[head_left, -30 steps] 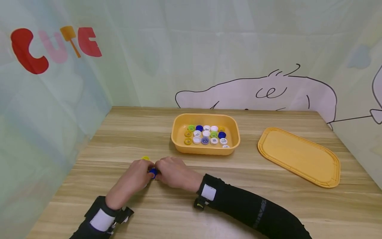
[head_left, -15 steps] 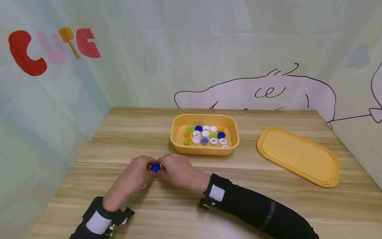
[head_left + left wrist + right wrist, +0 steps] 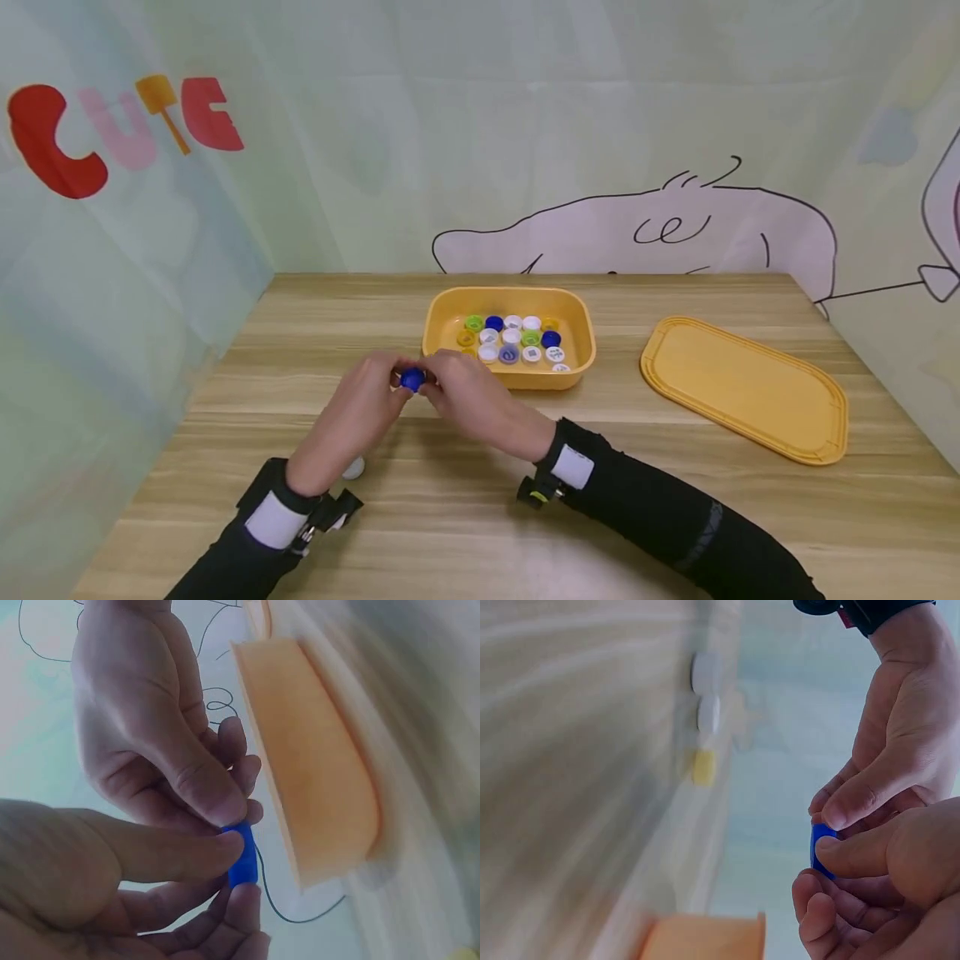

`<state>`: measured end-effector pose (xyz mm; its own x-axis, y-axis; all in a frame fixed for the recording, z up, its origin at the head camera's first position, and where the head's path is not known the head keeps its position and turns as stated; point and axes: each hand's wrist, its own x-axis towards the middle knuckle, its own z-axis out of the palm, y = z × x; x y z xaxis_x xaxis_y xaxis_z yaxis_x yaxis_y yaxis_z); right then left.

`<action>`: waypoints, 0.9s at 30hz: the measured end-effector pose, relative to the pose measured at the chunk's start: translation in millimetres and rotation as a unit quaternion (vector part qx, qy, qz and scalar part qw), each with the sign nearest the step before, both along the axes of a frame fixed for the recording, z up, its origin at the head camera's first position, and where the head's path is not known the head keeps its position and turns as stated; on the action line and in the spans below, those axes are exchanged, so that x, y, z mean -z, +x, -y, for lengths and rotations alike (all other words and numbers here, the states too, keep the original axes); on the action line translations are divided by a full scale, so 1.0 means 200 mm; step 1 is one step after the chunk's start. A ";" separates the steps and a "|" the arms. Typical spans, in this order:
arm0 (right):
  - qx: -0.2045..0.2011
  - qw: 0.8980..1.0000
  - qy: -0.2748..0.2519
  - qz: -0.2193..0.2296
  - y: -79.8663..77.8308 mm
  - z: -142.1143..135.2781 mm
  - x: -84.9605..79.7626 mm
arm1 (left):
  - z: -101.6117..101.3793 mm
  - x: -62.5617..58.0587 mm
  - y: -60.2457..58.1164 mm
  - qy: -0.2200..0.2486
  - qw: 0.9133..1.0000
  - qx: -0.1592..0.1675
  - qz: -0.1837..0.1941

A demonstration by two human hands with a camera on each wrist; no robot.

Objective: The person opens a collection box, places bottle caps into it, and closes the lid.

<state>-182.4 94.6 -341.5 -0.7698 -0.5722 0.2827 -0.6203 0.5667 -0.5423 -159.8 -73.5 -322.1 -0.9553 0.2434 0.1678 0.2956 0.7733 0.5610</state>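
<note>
Both hands pinch one small blue bottle cap (image 3: 412, 380) between thumbs and fingers. My left hand (image 3: 367, 392) grips its left side, my right hand (image 3: 476, 400) its right side. The cap is raised above the table, close in front of the left corner of a yellow plastic box (image 3: 517, 381). In the left wrist view the blue cap (image 3: 241, 855) shows edge-on between the two thumbs. Inside the box several caps lie in rows: white, green, blue and yellow. My right hand overlaps the box's near left corner in the head view, hiding part of it.
A white cap (image 3: 354, 468) lies on the wooden table beside my left wrist. The right wrist view shows two white caps (image 3: 705, 673) and a yellow cap (image 3: 704, 766) on the table. A flat yellow lid (image 3: 742, 387) lies at the right.
Both hands have lifted the blue cap from the left part of the table and carried it forward and right, up to the box. The white cap by my left wrist has come into clearer view.
</note>
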 end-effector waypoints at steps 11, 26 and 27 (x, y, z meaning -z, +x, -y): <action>0.053 0.997 -0.029 -0.041 -0.13 -0.09 -0.02 | -0.13 -0.05 -0.18 0.012 1.000 -0.006 0.005; 0.110 0.992 -0.060 -0.014 -0.33 -0.18 0.00 | -0.30 -0.09 -0.37 0.049 0.997 -0.019 0.051; 0.111 0.992 -0.059 -0.015 -0.35 -0.19 0.00 | -0.31 -0.08 -0.38 0.052 0.997 -0.022 0.057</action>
<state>-252.3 131.9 -342.4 -0.8634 -0.3509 0.3625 -0.5042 0.6250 -0.5960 -235.5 -12.4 -305.2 -0.9791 0.1872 0.0798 0.1921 0.7208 0.6660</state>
